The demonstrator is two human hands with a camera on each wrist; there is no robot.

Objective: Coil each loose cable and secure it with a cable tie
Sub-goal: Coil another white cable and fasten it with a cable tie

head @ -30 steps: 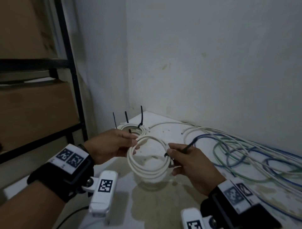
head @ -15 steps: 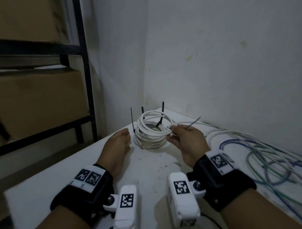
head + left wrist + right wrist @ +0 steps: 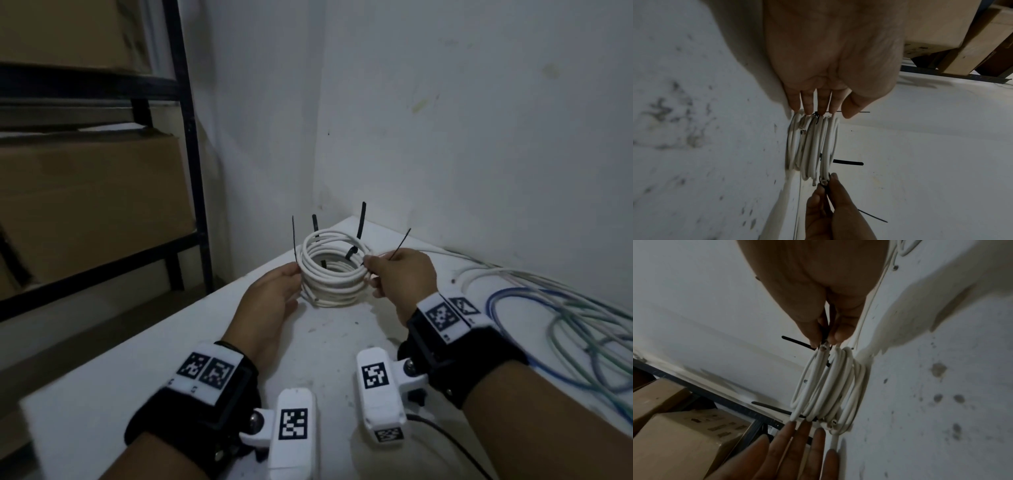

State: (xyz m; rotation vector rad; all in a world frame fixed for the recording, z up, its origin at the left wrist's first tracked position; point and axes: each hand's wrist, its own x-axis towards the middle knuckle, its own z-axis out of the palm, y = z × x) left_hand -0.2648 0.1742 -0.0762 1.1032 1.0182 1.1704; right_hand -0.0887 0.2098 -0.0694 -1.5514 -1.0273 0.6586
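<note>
A stack of white coiled cables (image 3: 330, 274) sits at the table's far corner, with black tie tails (image 3: 360, 219) sticking up from it. My right hand (image 3: 368, 265) pinches the top coil's right edge together with a thin black cable tie (image 3: 401, 244), whose tail points up and right. In the right wrist view, thumb and finger pinch the tie (image 3: 823, 337) at the coil (image 3: 828, 386). My left hand (image 3: 296, 274) touches the stack's left side with straight fingers (image 3: 807, 104) laid against the coils (image 3: 813, 146).
Loose blue, green and white cables (image 3: 555, 318) sprawl over the table's right side by the wall. A black metal rack (image 3: 190, 144) with cardboard boxes (image 3: 85, 205) stands left of the table (image 3: 325, 342). Walls close off the corner behind the coils.
The coil, held in the air by both hands a second ago, now lies on the stack at the corner. My left hand let go, then came up against the stack's left side.
</note>
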